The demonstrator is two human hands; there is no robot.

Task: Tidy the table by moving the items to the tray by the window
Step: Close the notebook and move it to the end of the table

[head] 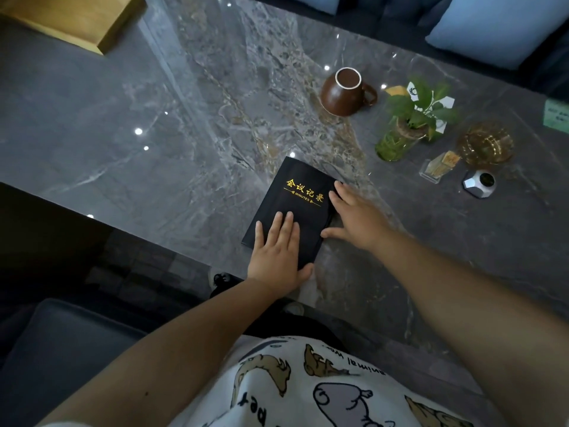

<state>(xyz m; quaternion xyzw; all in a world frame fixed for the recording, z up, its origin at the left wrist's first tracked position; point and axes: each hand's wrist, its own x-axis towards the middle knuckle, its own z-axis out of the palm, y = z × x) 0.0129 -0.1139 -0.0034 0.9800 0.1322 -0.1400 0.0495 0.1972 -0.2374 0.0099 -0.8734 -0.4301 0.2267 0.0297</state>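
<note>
A: Where is the notebook (291, 211)?

B: It lies flat on the grey marble table (184, 118), close to the near edge, shut, gold lettering and the word MINUTES facing up.

A: And the hands?

B: The left hand (277, 254) rests palm down on the cover's near end, fingers straight and together, thumb at the near right corner. It presses flat and grips nothing.

A: The right?

B: The right hand (354, 220) sits at the notebook's right edge, fingers spread and open. The fingertips touch the cover's far right side, and the thumb lies on the table just beside the edge. Nothing is clasped.

A: What lies around it?

B: Beyond it, a brown mug (345, 94) lies tipped over, mouth up toward the camera. To the right of the mug stands a green glass with a plant (406, 127). Farther right are an amber glass dish (485, 144), a clear toothpick box (440, 166) and a small silver object (478, 181). A wooden box (77, 20) sits at the far left corner, well apart.
</note>
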